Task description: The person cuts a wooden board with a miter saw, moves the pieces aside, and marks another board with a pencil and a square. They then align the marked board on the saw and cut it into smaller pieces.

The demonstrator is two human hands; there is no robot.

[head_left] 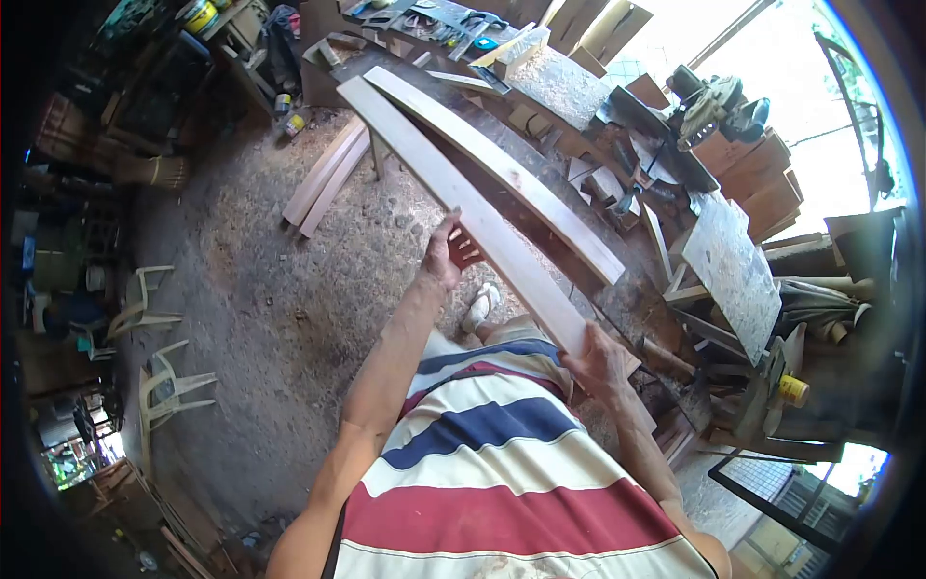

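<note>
A long pale wooden plank (502,247) slants across the view in front of my body, held in both hands. My left hand (449,253) grips its edge near the middle, fingers curled underneath. At the near end, my right hand (596,363) is wrapped round the plank. A second pale board (502,174) lies just beyond it on the dark workbench (439,101), roughly alongside, the two nearly meeting at their far ends.
More wooden boards (328,179) lean at the bench's left. A miter saw (714,108) stands at the back right near a sawdust-covered panel (728,270). Plastic chairs (169,391) stand left on the dusty floor (280,318). Tools and offcuts crowd the far bench (559,82).
</note>
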